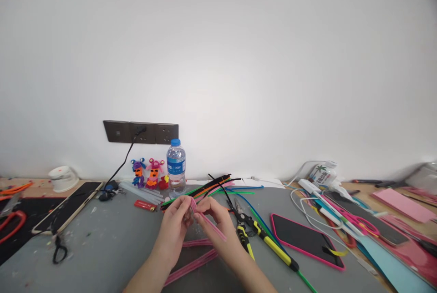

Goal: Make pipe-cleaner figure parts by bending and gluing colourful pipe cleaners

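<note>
Grey desk (pixel 112 238), white wall (pixel 218 65): pink stems in hand

Fingers of left hand (pixel 175 231) and right hand (pixel 220 227) closed, pinching pink fuzzy stems (pixel 214 228) between their tips, nearer the wearer than the bottle (pixel 176 168).

Forearms: enter from 6 o'clock, angled inward | left hand (pixel 178 214) and right hand (pixel 214 220): close together, fingers bent, fingertips pinched

Fuzzy pink stems (pixel 214 228), bunched, held aslant above the grey mat (pixel 116 243); more pink strands (pixel 191 268) below, roughly side by side
</note>
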`<state>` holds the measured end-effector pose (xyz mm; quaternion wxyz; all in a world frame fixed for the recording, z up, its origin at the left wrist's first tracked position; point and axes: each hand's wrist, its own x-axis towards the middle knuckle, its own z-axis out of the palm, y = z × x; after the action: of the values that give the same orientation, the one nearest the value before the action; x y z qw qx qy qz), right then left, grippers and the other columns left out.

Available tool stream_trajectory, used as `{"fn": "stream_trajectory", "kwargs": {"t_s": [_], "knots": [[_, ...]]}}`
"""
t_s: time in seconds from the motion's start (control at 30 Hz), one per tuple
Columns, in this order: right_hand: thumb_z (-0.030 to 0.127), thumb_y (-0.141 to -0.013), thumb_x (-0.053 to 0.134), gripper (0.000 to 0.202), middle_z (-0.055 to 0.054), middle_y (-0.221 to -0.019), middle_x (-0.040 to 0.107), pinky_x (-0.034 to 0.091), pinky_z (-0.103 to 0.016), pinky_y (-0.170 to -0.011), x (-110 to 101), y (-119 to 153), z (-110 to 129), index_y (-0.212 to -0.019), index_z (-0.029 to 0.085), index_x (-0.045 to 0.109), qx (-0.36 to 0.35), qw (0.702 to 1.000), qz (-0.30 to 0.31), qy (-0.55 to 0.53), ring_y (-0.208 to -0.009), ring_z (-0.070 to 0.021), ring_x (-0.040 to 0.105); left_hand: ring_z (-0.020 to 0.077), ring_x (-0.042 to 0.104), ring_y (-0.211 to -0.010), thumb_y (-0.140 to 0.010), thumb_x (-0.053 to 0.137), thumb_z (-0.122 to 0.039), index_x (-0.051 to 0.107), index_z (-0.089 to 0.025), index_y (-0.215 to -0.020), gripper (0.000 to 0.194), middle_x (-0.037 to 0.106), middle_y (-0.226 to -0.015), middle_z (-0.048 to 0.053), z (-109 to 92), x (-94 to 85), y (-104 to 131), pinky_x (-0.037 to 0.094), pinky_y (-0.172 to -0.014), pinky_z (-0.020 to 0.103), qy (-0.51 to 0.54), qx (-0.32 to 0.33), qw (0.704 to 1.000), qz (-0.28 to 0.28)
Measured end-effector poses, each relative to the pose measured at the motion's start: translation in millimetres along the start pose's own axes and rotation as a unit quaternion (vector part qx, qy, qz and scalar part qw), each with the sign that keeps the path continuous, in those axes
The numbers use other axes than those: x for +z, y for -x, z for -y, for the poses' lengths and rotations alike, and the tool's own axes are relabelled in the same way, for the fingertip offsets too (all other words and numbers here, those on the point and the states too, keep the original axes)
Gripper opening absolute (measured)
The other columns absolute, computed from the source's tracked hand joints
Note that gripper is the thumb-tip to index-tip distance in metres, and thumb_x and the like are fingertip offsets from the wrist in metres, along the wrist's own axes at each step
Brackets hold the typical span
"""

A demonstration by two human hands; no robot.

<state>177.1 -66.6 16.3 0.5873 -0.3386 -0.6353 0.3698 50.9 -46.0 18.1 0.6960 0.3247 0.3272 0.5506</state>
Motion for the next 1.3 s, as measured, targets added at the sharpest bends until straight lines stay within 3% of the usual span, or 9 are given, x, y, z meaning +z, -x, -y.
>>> {"fn": "stream_trajectory", "kwargs": {"t_s": [0.17,0.3,0.37,0.53,0.83,1.03,1.17,1.3], "knots": [[0.038,-0.084,0.066,0.023,0.002,-0.066,0.058,0.045,-0.024,-0.055,-5.2,-5.0,-0.7,-0.076,0.020,0.054,0.081,0.993,-0.035,-0.075,-0.056,-0.0123,0.056,0.0092,0.038,-0.054,-0.067,0.078,-0.049,0.064,-0.017,-0.069,0.036,0.045,-0.056,-0.006,-9.8,-1.9,-1.9,0.034,-0.049,0.018,-0.106,0.031,0.994,0.001],[0.042,-0.079,0.072,0.030,0.003,-0.062,0.061,0.046,-0.023,-0.052,-19.6,-10.9,-0.7,-0.076,0.019,0.053,0.150,0.979,0.015,-0.136,-0.051,-0.0108,0.056,0.0157,0.056,-0.067,-0.070,0.076,-0.043,0.072,-0.019,-0.087,0.030,0.066,-0.075,0.002,-20.7,-5.6,-3.7,0.043,-0.056,0.021,-0.240,0.074,0.967,0.031],[0.041,-0.078,0.074,0.030,0.003,-0.063,0.063,0.047,-0.022,-0.052,-25.9,-12.1,-0.3,-0.076,0.019,0.054,0.174,0.972,0.040,-0.155,-0.051,-0.0098,0.056,0.0191,0.062,-0.073,-0.070,0.076,-0.036,0.073,-0.019,-0.086,0.023,0.071,-0.080,0.004,-24.8,-7.8,-4.6,0.047,-0.062,0.024,-0.293,0.093,0.949,0.066],[0.038,-0.077,0.075,0.027,0.003,-0.064,0.064,0.048,-0.022,-0.053,-33.7,-12.1,1.2,-0.076,0.019,0.055,0.191,0.964,0.076,-0.167,-0.051,-0.0093,0.057,0.0217,0.066,-0.068,-0.070,0.074,-0.025,0.079,-0.021,-0.079,0.011,0.076,-0.075,0.005,-27.5,-13.0,-6.1,0.048,-0.061,0.026,-0.396,0.139,0.903,0.089],[0.039,-0.077,0.076,0.031,0.002,-0.065,0.064,0.048,-0.021,-0.053,-35.2,-13.6,4.1,-0.078,0.017,0.054,0.211,0.953,0.077,-0.204,-0.052,-0.0089,0.058,0.0217,0.065,-0.054,-0.068,0.077,-0.022,0.082,-0.029,-0.073,0.010,0.079,-0.069,0.004,-19.8,-20.6,-7.1,0.049,-0.058,0.029,-0.441,0.201,0.873,0.051],[0.042,-0.077,0.075,0.032,0.001,-0.068,0.065,0.047,-0.021,-0.052,-33.4,-13.3,5.9,-0.081,0.018,0.054,0.226,0.942,0.074,-0.237,-0.053,-0.0106,0.062,0.0210,0.063,-0.052,-0.066,0.079,-0.020,0.082,-0.029,-0.072,0.011,0.078,-0.067,0.004,-17.5,-20.1,-5.0,0.047,-0.058,0.028,-0.393,0.199,0.897,0.046],[0.042,-0.074,0.078,0.033,0.001,-0.067,0.065,0.047,-0.023,-0.055,-33.7,-14.3,2.6,-0.081,0.017,0.057,0.222,0.948,0.052,-0.221,-0.055,-0.0118,0.063,0.0192,0.063,-0.056,-0.066,0.079,-0.021,0.081,-0.027,-0.072,0.008,0.077,-0.069,0.004,-17.1,-16.5,-3.7,0.047,-0.059,0.026,-0.396,0.204,0.894,0.042],[0.043,-0.074,0.077,0.032,0.002,-0.065,0.062,0.044,-0.022,-0.056,-40.3,-16.0,1.9,-0.078,0.016,0.060,0.212,0.959,0.031,-0.185,-0.055,-0.0101,0.057,0.0223,0.067,-0.069,-0.073,0.074,-0.042,0.079,-0.021,-0.086,0.025,0.076,-0.076,0.008,-22.1,-10.0,-0.3,0.047,-0.054,0.024,-0.344,0.113,0.927,0.095]]}}
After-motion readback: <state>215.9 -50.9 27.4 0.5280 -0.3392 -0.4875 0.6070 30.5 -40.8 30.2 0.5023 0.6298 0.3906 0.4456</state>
